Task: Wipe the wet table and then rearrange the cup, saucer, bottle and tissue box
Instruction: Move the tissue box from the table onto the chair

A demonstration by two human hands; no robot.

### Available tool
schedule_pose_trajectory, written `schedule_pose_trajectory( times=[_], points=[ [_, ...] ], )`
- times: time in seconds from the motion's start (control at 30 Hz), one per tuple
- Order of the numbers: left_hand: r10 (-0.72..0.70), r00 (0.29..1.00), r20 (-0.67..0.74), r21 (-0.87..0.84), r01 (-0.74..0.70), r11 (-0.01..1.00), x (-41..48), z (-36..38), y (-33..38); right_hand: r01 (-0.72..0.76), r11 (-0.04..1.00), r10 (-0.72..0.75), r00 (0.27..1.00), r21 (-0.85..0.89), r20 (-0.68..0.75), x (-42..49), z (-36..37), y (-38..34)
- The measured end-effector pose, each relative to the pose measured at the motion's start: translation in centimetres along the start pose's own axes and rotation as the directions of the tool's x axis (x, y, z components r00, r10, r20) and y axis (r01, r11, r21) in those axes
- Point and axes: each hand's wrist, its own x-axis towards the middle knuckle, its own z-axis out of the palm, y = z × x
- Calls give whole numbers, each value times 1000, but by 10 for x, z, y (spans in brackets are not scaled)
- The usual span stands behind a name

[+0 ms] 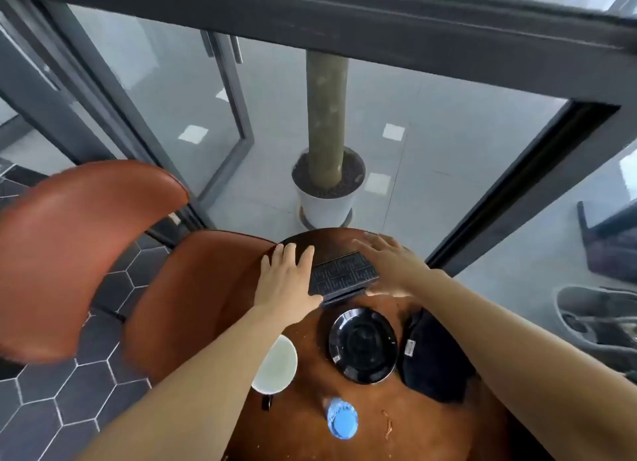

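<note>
Clear plastic bottle with blue cap [342,421] stands nearest, on round brown wooden table [413,433]; white cup [275,364] left, round black saucer [362,345] centre, black cloth [434,357] right. Dark patterned tissue box [343,274] at far edge, flanked by left hand [287,278] and right hand [393,267], fingers straight, spread, touching its sides

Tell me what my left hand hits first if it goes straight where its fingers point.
Probably nothing: the left hand lies beside the tissue box, fingers at the far rim of the table. Beyond looks free, depth unclear.
</note>
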Motion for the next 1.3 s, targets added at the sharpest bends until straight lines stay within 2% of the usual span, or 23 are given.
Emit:
schedule_pose_trajectory(
  times=[0.17,0.33,0.5,0.67,0.87,1.1,1.3],
  points=[
    [44,995,91,-4,-44,999,21,21,-1,-2,999,5,998,-34,69,23,15,7],
    [35,992,123,-78,-26,997,28,39,-2,6,999,-6,1000,-36,9,37,28,15],
    [12,996,87,-276,12,961,22,45,-7,53,998,-53,999,-25,0,42,28,18],
    [-2,1000,9,-344,5,939,10,33,-27,92,996,-92,995,-4,-31,42,14,4],
    [-77,996,-53,-410,49,911,-19,13,-66,169,985,-170,983,-21,-66,44,-16,-36],
    [-193,975,-107,-428,130,894,-62,1,-130,275,960,-279,957,-47,-86,62,-37,-114],
    [-269,958,-102,-439,199,876,-88,5,-198,333,941,-338,935,-57,-106,92,-33,-183]
  ],
)
